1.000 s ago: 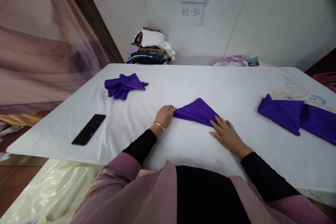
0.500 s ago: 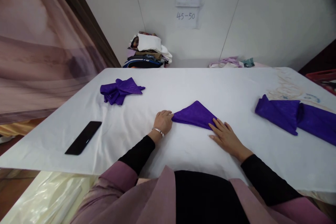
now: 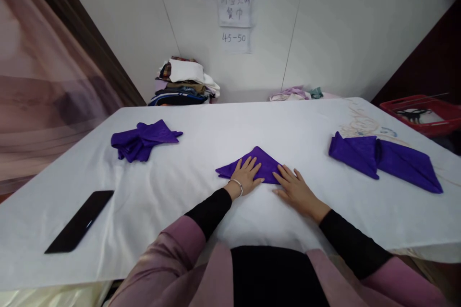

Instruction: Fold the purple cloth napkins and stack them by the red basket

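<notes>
A purple cloth napkin (image 3: 264, 158), folded into a flat triangle, lies on the white-covered table in front of me, its peak pointing away. My left hand (image 3: 247, 175) rests flat on its left half, fingers spread over the cloth. At the napkin's right corner lies my right hand (image 3: 297, 189), fingers stretched out and the tips touching the edge. Part of the near fold is hidden under both hands.
A bunched purple napkin (image 3: 146, 139) lies at the left, folded purple cloth (image 3: 406, 163) at the right. A black phone-like slab (image 3: 81, 223) is near left. Behind the table are stacked clothes (image 3: 185, 81); a red basket (image 3: 425, 124) stands at the right.
My left hand has left the napkin's left corner and moved right onto its middle, with fingers now spread. My right hand stays at the right corner. The camera view has shifted.
</notes>
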`<state>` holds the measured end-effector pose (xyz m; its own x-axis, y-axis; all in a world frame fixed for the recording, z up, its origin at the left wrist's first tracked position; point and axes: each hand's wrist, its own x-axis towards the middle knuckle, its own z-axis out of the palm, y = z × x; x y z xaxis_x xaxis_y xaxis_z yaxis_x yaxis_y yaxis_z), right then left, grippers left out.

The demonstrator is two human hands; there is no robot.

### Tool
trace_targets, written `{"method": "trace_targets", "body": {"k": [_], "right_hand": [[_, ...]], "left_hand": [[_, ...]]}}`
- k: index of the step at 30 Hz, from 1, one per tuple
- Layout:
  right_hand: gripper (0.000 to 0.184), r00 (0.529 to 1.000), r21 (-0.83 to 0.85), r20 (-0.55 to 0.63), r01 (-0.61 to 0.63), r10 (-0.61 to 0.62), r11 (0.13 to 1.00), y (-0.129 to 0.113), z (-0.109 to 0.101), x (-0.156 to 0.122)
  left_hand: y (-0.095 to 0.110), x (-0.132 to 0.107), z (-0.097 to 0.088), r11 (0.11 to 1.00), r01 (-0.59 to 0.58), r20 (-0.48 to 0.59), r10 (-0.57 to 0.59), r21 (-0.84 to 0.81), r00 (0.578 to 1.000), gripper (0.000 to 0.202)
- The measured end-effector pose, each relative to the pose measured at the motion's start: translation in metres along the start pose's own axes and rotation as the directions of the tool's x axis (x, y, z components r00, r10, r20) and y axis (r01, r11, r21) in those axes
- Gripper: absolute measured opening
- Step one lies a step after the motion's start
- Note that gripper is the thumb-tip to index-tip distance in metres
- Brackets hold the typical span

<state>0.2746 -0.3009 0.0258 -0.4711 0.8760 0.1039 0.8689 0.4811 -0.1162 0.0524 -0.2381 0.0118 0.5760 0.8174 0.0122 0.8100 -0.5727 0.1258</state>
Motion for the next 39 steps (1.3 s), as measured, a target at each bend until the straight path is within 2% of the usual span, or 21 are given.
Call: {"method": "trace_targets", "body": {"k": [3, 6, 9, 13, 17, 20, 22, 24, 26, 28, 30, 32, 35, 39], "right_hand": [[0.065, 0.998, 0.049, -0.033, 0.053, -0.051, 0.997, -0.022, -0.011, 0.030], [0.071, 0.994, 0.140, -0.011, 0.107, -0.106, 0.984, -0.037, -0.013, 0.067], [0.075, 0.996, 0.217, 0.074, 0.041, -0.058, 0.975, -0.034, -0.003, 0.096], [0.078, 0.991, 0.276, 0.130, -0.015, -0.021, 0.961, -0.019, 0.013, 0.107], [0.074, 0.995, 0.260, 0.099, -0.015, -0.011, 0.965, -0.009, 0.014, 0.096], [0.069, 0.995, 0.325, 0.090, -0.076, 0.049, 0.943, 0.010, 0.001, 0.074], [0.066, 0.985, 0.428, 0.056, -0.171, 0.163, 0.887, 0.033, -0.012, 0.049], [0.063, 0.949, 0.545, -0.027, -0.248, 0.313, 0.801, 0.057, -0.023, 0.018], [0.055, 0.908, 0.633, -0.107, -0.252, 0.405, 0.732, 0.076, -0.027, -0.016], [0.048, 0.899, 0.667, -0.151, -0.213, 0.410, 0.714, 0.084, -0.024, -0.044], [0.042, 0.917, 0.653, -0.171, -0.169, 0.361, 0.739, 0.080, -0.017, -0.060], [0.039, 0.934, 0.601, -0.191, -0.132, 0.302, 0.788, 0.069, -0.010, -0.064], [0.037, 0.943, 0.499, -0.216, -0.116, 0.253, 0.859, 0.055, -0.006, -0.054], [0.030, 0.953, 0.435, -0.195, -0.128, 0.232, 0.891, 0.051, -0.010, -0.037]], "left_hand": [[0.001, -0.002, -0.001, 1.000, 0.006, 0.018, -0.006, 0.005, 1.000, 0.063], [0.003, -0.001, -0.004, 1.000, -0.004, 0.056, 0.004, 0.004, 0.998, 0.062], [0.002, 0.000, -0.005, 1.000, 0.005, 0.047, -0.004, -0.017, 0.999, 0.065], [0.001, 0.001, -0.002, 0.999, 0.011, 0.019, -0.011, -0.033, 1.000, 0.067], [0.000, 0.002, -0.001, 1.000, 0.013, 0.007, -0.013, -0.018, 1.000, 0.064], [-0.001, 0.003, -0.002, 1.000, 0.007, -0.002, -0.007, -0.008, 1.000, 0.063], [-0.001, 0.003, -0.003, 1.000, 0.002, 0.002, -0.002, -0.007, 1.000, 0.064], [-0.001, 0.004, -0.004, 1.000, 0.003, 0.012, -0.003, -0.008, 1.000, 0.067], [-0.001, 0.004, -0.004, 1.000, 0.009, 0.027, -0.009, -0.005, 1.000, 0.072], [-0.001, 0.005, -0.005, 1.000, 0.010, 0.036, -0.010, 0.003, 0.999, 0.078], [-0.002, 0.005, -0.005, 1.000, 0.009, 0.042, -0.009, 0.011, 0.999, 0.080], [-0.002, 0.005, -0.006, 1.000, 0.014, 0.044, -0.014, 0.018, 0.999, 0.079], [-0.001, 0.006, -0.007, 0.999, 0.022, 0.046, -0.023, 0.026, 0.999, 0.073], [0.001, 0.006, -0.011, 0.999, 0.036, 0.049, -0.038, 0.029, 0.998, 0.064]]}}
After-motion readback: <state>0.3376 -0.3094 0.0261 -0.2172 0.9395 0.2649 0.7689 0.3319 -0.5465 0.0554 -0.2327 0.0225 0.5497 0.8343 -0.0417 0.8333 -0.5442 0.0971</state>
